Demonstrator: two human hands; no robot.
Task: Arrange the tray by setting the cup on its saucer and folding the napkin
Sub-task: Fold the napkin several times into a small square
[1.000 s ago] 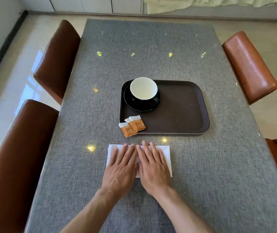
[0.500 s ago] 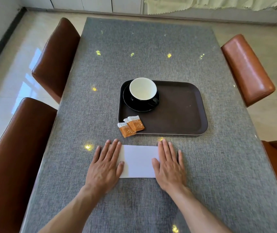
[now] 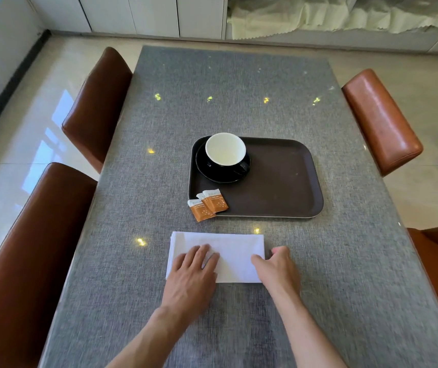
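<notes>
**Napkin folded flat on the table, both hands at its ends**

A pale, glossy tiled floor (image 3: 21, 123) runs around the table, with white cabinet doors (image 3: 154, 14) and a light curtain (image 3: 345, 17) along the far wall. The long table (image 3: 239, 107) wears a grey woven cover under a shiny clear layer that throws back small points of light. Brown leather chairs stand at its sides, two on the left (image 3: 26, 261) and one clearly on the right (image 3: 382, 120), with part of another lower right.

A dark brown tray (image 3: 287, 181) lies near the middle of the table. At its far left corner sits a black saucer (image 3: 212, 173) with the cup (image 3: 226, 150) upright on it, white inside and empty. Three orange sachets (image 3: 208, 205) overlap at the tray's near left corner, the lowest one spilling onto the table.

The white napkin (image 3: 234, 253) lies on the table just in front of the tray, folded into a wide rectangle. The left hand (image 3: 191, 280) rests palm down on its left part, fingers spread flat and gripping nothing. The right hand (image 3: 279, 269) is at the right edge, fingers curled with the thumb on top; it appears to pinch that edge, though the grip is not clear.

Half a second ago both hands lay flat at the two ends. Since then the left has slid inward onto the napkin and the right has curled at the edge. More of the room now shows.
</notes>
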